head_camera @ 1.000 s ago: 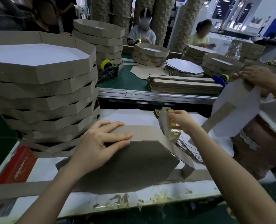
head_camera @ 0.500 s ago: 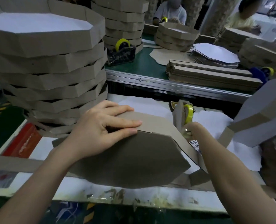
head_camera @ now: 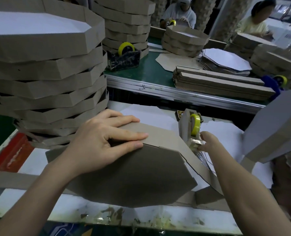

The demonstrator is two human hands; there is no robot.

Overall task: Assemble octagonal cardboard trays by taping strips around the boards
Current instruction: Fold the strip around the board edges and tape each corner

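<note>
A brown octagonal cardboard board lies tilted on the white bench in front of me, its brown side up. A cardboard strip is folded along its far edges and runs down its right side. My left hand presses flat on the far edge, fingers straight over the strip. My right hand grips a tape dispenser with a yellow roll, at the board's far right corner. The fingers are partly hidden behind the dispenser.
A tall stack of finished octagonal trays stands at the left. Another person's tray is held up at the right. Across the green table lie strip bundles, white boards, a second dispenser, more tray stacks and seated workers.
My right hand with the dispenser has come down from above to the board's far right corner. My left hand has stayed pressed on the strip. The view has dipped and moved closer.
</note>
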